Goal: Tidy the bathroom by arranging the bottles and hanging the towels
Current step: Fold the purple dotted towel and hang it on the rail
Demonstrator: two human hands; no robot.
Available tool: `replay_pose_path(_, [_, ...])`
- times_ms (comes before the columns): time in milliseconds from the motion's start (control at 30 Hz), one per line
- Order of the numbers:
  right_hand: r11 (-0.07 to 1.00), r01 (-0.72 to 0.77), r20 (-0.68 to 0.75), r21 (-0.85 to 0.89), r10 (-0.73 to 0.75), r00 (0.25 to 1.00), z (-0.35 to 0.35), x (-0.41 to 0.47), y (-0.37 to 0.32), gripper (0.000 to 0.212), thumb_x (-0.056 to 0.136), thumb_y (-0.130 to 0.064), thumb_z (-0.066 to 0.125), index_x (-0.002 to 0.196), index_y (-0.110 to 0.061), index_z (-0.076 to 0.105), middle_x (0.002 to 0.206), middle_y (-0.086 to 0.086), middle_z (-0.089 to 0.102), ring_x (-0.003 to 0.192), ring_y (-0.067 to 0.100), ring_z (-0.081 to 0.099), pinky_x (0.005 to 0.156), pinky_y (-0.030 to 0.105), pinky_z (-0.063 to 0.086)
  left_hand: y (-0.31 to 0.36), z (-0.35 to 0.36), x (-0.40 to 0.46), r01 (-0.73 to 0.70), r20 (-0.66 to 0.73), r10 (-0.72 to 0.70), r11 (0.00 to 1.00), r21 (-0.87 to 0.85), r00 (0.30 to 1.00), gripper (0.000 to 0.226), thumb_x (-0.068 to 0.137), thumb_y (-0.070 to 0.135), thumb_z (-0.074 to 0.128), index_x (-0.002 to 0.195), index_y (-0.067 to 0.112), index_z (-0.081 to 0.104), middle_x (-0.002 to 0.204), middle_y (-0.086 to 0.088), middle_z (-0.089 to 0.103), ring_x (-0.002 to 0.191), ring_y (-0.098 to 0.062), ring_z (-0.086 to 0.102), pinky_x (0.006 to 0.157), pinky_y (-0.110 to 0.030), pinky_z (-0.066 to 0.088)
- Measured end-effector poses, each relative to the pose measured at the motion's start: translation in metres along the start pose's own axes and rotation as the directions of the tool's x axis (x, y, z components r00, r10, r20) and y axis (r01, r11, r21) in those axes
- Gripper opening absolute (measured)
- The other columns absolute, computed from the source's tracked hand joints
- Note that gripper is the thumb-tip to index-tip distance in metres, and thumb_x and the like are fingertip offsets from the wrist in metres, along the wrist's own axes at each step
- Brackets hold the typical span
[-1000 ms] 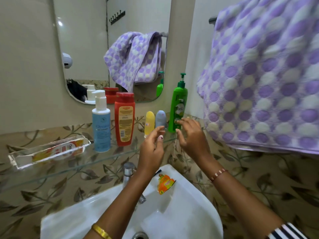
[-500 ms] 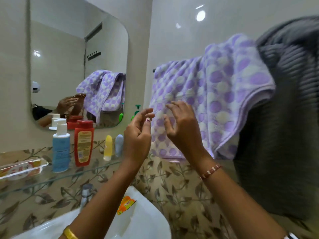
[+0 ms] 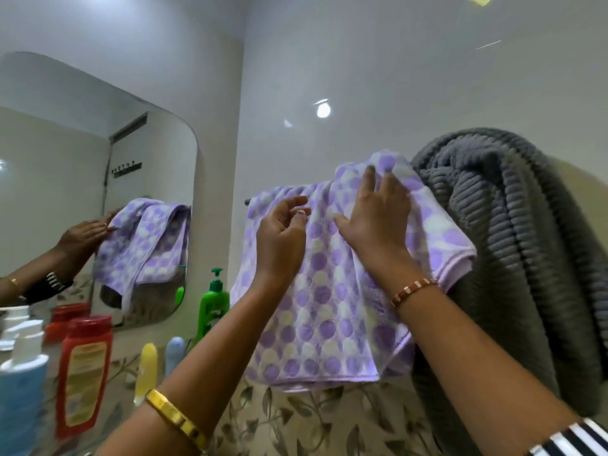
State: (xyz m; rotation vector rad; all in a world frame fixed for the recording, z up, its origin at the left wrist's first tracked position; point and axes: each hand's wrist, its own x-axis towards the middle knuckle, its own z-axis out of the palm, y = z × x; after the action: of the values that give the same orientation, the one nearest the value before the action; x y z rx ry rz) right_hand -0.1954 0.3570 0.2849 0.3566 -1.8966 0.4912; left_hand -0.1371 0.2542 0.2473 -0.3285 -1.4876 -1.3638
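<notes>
A purple polka-dot towel (image 3: 329, 311) hangs bunched over the towel rail (image 3: 247, 202) on the side wall. My right hand (image 3: 375, 218) lies flat on the towel's top fold with fingers spread. My left hand (image 3: 279, 241) hovers just in front of the towel with loosely curled fingers, holding nothing. A grey ribbed towel (image 3: 513, 245) hangs to the right, touching the purple one. On the glass shelf at lower left stand a blue pump bottle (image 3: 19, 390), a red bottle (image 3: 84, 370), a yellow tube (image 3: 147, 366), a pale blue tube (image 3: 174, 353) and a green pump bottle (image 3: 212, 304).
A mirror (image 3: 65, 192) on the left wall reflects the towel and my arm. Leaf-patterned tiles (image 3: 296, 422) run below the towels.
My view has tilted up from the sink to the rail. Both hands rose from the bottles to the purple towel; my right hand now rests on its top fold.
</notes>
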Motion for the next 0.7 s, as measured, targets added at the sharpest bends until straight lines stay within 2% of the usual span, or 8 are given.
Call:
replay_pose_path(100, [0.997,-0.043,0.011,-0.057,0.043,0.999,0.007,0.009,-0.005,0.065,0.089,-0.02,0.049,0.141,-0.001,0.014,0.134,0.028,0.037,0.121,0.041,0.04,0.1,0.047,0.034,-0.009,0.0,0.01,-0.007,0.067,0.006,1.0,0.018,0.998,0.022,0.091,0.008,0.045,0.105,0.013,0.061,0.097,-0.005,0.065,0.087,-0.017,0.057,0.084,-0.031,0.046])
replay_pose_path(200, [0.999,-0.041,0.011,0.018,0.041,0.999,0.01,0.014,-0.006,0.035,0.089,-0.013,0.048,0.119,0.003,0.041,0.12,0.027,0.054,0.11,0.04,0.053,0.09,0.043,0.043,-0.023,-0.005,0.018,0.007,0.105,-0.012,0.999,0.052,0.994,0.024,0.09,0.01,0.045,0.107,0.014,0.061,0.094,-0.003,0.064,0.084,-0.017,0.057,0.071,-0.023,0.048])
replay_pose_path(300, [0.992,-0.055,0.032,0.116,0.051,0.998,0.006,0.015,-0.005,0.025,0.083,-0.012,0.052,0.104,0.002,0.052,0.11,0.025,0.062,0.105,0.039,0.057,0.084,0.039,0.045,-0.035,-0.012,0.028,0.041,0.113,-0.051,0.996,0.083,0.992,0.026,0.089,0.013,0.047,0.111,0.012,0.06,0.095,-0.004,0.064,0.081,-0.015,0.055,0.058,-0.01,0.043])
replay_pose_path(367, [0.984,-0.075,0.028,0.162,0.072,0.997,0.001,0.012,-0.001,0.021,0.083,-0.012,0.051,0.097,0.002,0.057,0.106,0.025,0.064,0.103,0.039,0.057,0.081,0.036,0.045,-0.038,-0.012,0.035,0.071,0.162,-0.093,0.988,0.139,0.982,0.033,0.091,0.018,0.046,0.122,0.011,0.054,0.111,-0.005,0.062,0.088,-0.012,0.055,0.064,-0.011,0.044])
replay_pose_path(433, [0.969,-0.1,0.051,0.228,0.091,0.995,-0.004,0.005,0.005,0.016,0.081,-0.012,0.05,0.088,0.0,0.058,0.1,0.027,0.064,0.099,0.042,0.056,0.077,0.036,0.043,-0.041,-0.008,0.044,0.127,0.266,-0.187,0.965,0.228,0.946,0.043,0.094,0.03,0.042,0.133,0.013,0.043,0.129,-0.006,0.054,0.104,-0.016,0.053,0.085,-0.026,0.045])
replay_pose_path(500, [0.956,-0.102,0.069,0.274,0.086,0.994,-0.009,-0.009,0.009,0.008,0.08,-0.013,0.052,0.075,-0.007,0.053,0.094,0.027,0.063,0.094,0.042,0.054,0.073,0.036,0.04,-0.044,-0.001,0.051,0.202,0.359,-0.299,0.937,0.284,0.884,0.055,0.093,0.045,0.037,0.139,0.015,0.033,0.143,-0.007,0.042,0.123,-0.022,0.046,0.105,-0.039,0.037])
replay_pose_path(600, [0.957,-0.068,0.07,0.282,0.05,0.996,-0.006,-0.04,0.008,0.025,0.079,-0.014,0.052,0.063,-0.016,0.033,0.089,0.024,0.061,0.089,0.04,0.052,0.067,0.033,0.032,-0.045,0.013,0.059,0.268,0.379,-0.342,0.935,0.234,0.86,0.07,0.086,0.062,0.035,0.141,0.019,0.028,0.147,-0.003,0.037,0.13,-0.026,0.041,0.099,-0.042,0.04])
replay_pose_path(700, [0.95,0.0,0.032,0.313,-0.011,0.999,0.004,-0.073,0.004,0.012,0.067,-0.014,0.042,0.064,-0.021,0.032,0.071,0.011,0.053,0.084,0.037,0.052,0.063,0.028,0.021,-0.043,0.023,0.071,0.424,0.397,-0.398,0.905,0.024,0.827,0.077,0.073,0.074,0.043,0.134,0.027,0.038,0.135,-0.003,0.049,0.119,-0.028,0.049,0.093,-0.044,0.045])
